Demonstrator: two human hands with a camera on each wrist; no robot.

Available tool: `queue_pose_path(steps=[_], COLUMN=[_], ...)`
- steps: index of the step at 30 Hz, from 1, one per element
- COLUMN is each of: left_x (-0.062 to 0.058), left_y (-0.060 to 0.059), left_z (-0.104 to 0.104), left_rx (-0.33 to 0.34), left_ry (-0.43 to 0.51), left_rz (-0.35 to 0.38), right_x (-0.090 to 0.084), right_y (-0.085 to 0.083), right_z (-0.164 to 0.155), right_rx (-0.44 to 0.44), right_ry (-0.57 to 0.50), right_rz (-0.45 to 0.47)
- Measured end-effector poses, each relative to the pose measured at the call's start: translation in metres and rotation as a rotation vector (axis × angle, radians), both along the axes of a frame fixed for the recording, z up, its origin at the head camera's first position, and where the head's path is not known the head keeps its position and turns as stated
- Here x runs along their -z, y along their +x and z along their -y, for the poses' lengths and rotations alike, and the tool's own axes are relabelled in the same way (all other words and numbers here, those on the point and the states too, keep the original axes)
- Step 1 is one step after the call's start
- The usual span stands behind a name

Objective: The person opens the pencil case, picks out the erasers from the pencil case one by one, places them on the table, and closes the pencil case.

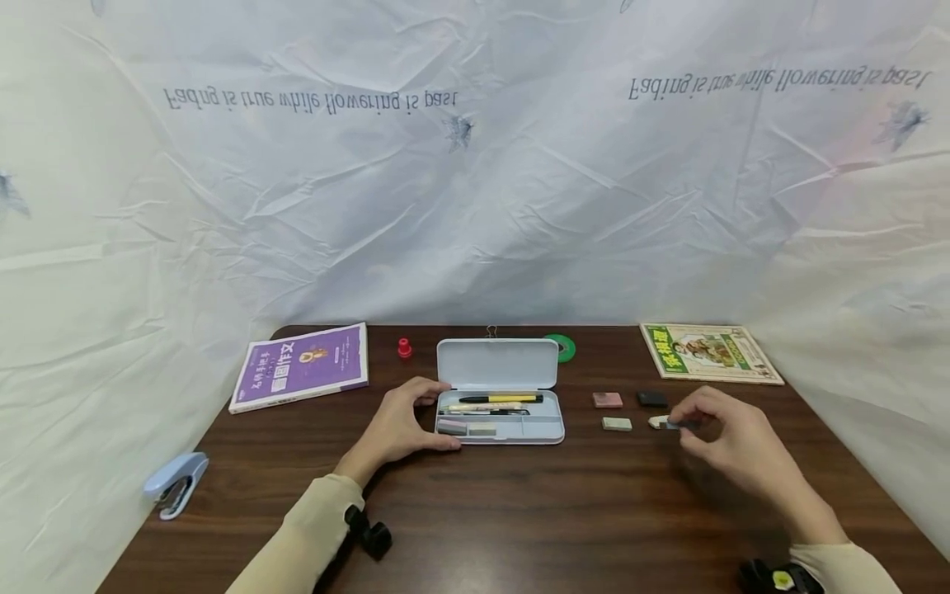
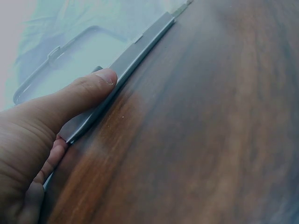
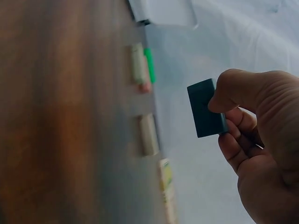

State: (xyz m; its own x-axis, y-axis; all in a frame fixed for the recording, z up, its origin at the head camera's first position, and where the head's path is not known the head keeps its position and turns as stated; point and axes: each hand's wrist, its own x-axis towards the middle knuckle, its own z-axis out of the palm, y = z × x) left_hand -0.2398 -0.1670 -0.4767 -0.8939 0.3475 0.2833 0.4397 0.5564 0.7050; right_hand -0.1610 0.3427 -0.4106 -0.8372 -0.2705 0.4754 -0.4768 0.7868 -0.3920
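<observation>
**Dark wood table, open pencil case, erasers to its right**

Dark brown wood forms the table, backed by crinkled white sheeting. At the near left edge lies a pale blue stapler. Farther back sits a purple book, with a small red cap just to its right. The left hand rests at the left end of the open grey pencil case; its thumb presses along the near rim and its fingers curl round the far corner, so it grips the case. Inside lie a yellow pen and other pens, with small pieces in the near compartment. A green tape roll shows behind the lid. Right of the case lie a pink eraser, a black eraser and a pale eraser. The right hand pinches a dark eraser between thumb and curled fingers, just above the table beside a white eraser. A green book lies at the far right.
</observation>
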Motion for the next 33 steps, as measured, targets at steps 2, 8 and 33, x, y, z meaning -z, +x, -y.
queue_pose_path(steps=[2, 8, 33], left_x=[0.0, 0.0, 0.001], left_y=[0.0, 0.0, 0.0], left_z=[0.001, 0.001, 0.002], left_rx=[-0.001, 0.006, 0.0], left_ry=[0.004, 0.002, 0.002], left_rz=[-0.001, 0.004, -0.001], right_x=[0.008, 0.022, 0.025], right_y=[0.001, 0.0, -0.004], right_z=[-0.003, -0.006, -0.012], right_rx=[0.003, 0.025, -0.05], right_ry=[0.003, 0.015, -0.015], right_rz=[0.013, 0.088, 0.127])
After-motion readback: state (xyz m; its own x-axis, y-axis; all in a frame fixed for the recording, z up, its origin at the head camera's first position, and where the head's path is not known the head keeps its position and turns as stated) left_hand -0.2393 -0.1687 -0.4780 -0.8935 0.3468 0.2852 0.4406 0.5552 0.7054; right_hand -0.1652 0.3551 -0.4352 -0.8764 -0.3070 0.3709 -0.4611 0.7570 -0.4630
